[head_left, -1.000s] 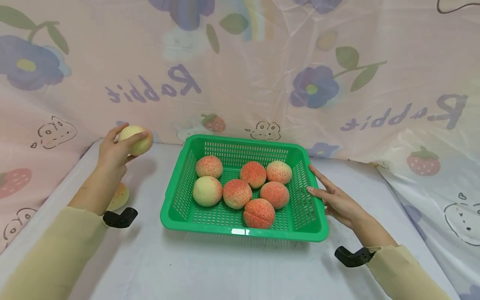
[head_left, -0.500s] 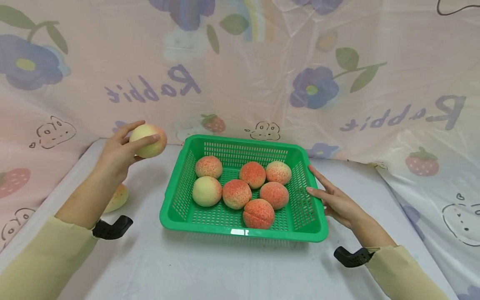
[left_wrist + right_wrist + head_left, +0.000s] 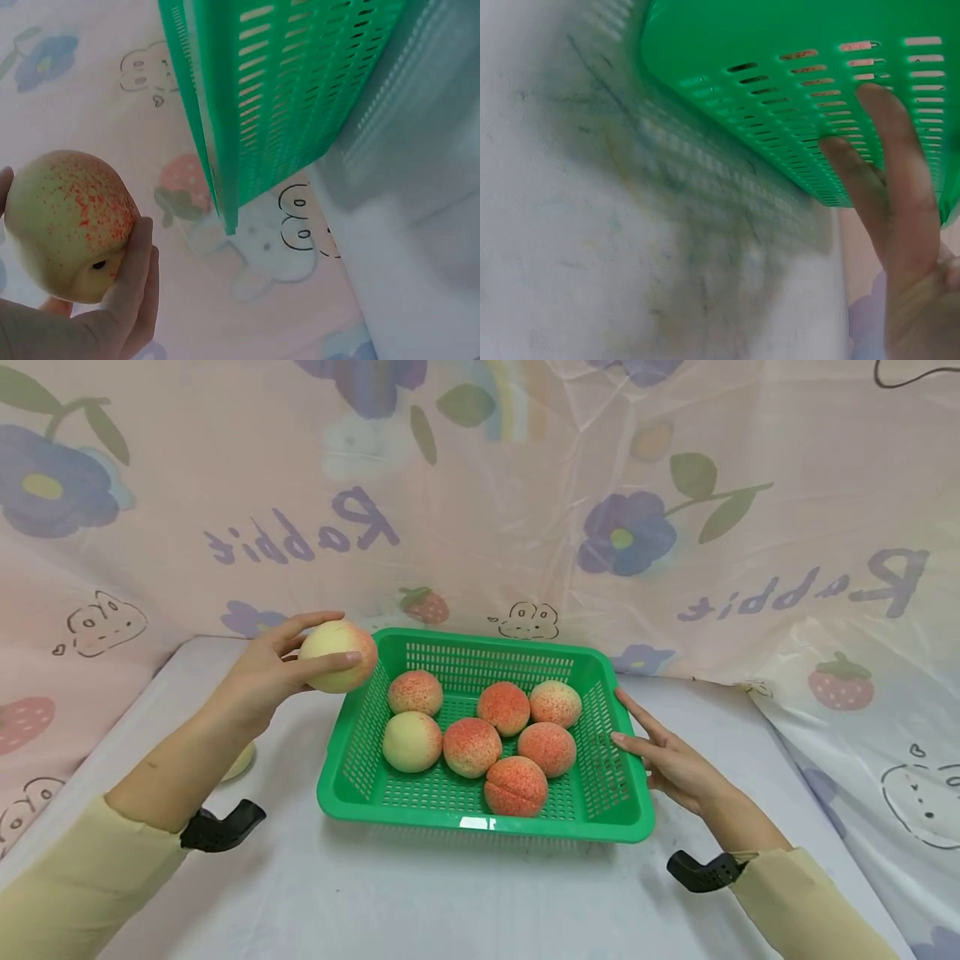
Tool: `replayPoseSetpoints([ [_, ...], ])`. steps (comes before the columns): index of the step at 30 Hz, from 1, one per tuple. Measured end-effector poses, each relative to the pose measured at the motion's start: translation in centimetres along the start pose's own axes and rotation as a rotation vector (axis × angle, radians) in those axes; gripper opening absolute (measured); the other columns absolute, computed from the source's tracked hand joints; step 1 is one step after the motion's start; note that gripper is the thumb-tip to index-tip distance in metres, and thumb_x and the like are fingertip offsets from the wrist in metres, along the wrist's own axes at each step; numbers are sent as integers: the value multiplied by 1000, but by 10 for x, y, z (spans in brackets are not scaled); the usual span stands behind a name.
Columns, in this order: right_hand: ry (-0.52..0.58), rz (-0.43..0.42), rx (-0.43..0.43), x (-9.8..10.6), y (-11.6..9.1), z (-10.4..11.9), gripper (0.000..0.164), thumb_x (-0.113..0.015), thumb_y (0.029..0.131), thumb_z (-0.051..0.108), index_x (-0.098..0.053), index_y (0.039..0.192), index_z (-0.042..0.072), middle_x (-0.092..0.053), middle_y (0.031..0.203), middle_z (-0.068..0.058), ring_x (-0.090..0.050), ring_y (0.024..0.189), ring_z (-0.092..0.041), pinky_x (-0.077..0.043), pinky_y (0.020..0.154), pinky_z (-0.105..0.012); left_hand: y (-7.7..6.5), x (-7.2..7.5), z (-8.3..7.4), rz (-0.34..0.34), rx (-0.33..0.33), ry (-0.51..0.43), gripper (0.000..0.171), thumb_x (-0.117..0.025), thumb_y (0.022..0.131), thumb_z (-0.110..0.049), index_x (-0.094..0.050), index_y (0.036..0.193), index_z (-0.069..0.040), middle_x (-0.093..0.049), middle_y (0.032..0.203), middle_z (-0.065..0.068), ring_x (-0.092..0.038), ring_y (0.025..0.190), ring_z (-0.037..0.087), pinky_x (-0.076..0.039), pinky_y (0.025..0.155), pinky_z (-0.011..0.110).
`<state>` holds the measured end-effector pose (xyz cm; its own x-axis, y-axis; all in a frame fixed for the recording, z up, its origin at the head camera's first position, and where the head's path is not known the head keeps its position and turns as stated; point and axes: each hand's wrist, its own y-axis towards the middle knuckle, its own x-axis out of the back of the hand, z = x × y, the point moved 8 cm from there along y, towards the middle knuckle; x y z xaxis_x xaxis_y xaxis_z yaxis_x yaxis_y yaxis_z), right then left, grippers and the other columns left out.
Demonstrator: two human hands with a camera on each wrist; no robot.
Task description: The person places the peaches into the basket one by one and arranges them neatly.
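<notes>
My left hand [image 3: 273, 672] holds a pale yellow peach [image 3: 330, 647] with a red-speckled blush, up near the basket's left rim. Thumb and fingers wrap its sides; in the left wrist view the peach's [image 3: 71, 217] small dark stem hole shows. The green plastic basket [image 3: 480, 822] has slotted walls, and several red and yellow peaches lie inside. At its right side, my right hand [image 3: 678, 768] rests its thumb on the rim. In the right wrist view, straight fingers [image 3: 907, 172] of that hand touch the outer wall. Its other fingers are mostly hidden.
Another yellow peach [image 3: 242, 764] lies on the white table [image 3: 420, 902], mostly hidden behind the left forearm. A printed curtain [image 3: 480, 510] with flowers and rabbits hangs behind and along both sides. Black wrist devices [image 3: 705, 872] sit at the sleeve cuffs.
My left hand has carried its peach to the right, from over the left of the table to the basket's left rim. The right hand and basket stay almost where they were.
</notes>
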<state>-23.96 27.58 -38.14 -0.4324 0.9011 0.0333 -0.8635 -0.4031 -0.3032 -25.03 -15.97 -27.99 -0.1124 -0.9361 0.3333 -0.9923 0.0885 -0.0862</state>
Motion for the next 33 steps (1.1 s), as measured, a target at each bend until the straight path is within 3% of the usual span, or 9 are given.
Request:
replayPoseSetpoints([
  [7,6,1,-1,1,0,1,73,-48,102,20,0,152,44,-59,120,-2,-71,88,-20,-58,73,-44,-2,-21,-9,101,-25,94,67,-73,84,-40,-43,143,-29,-43,139,7,-46,118,26,-44,89,38],
  [14,15,9,11,0,1,3,73,-47,102,19,1,152,43,-60,119,-2,-71,87,-20,-58,73,-44,-8,-54,-13,274,-92,220,65,-79,78,-40,-52,136,-29,-52,130,4,-50,111,28,-47,83,36],
  [29,-1,4,1,-1,0,0,74,-47,102,20,2,152,43,-62,117,-2,-71,86,-19,-58,73,-44,-12,-87,1,383,-93,275,65,-82,74,-39,-55,133,-28,-53,129,5,-47,110,32,-50,77,34],
  [33,9,5,2,-1,0,0,74,-47,102,19,2,152,43,-62,117,-1,-71,86,-19,-58,73,-44,-13,-95,1,404,-120,277,62,-81,75,-38,-58,130,-24,-54,131,4,-48,112,31,-50,81,37],
])
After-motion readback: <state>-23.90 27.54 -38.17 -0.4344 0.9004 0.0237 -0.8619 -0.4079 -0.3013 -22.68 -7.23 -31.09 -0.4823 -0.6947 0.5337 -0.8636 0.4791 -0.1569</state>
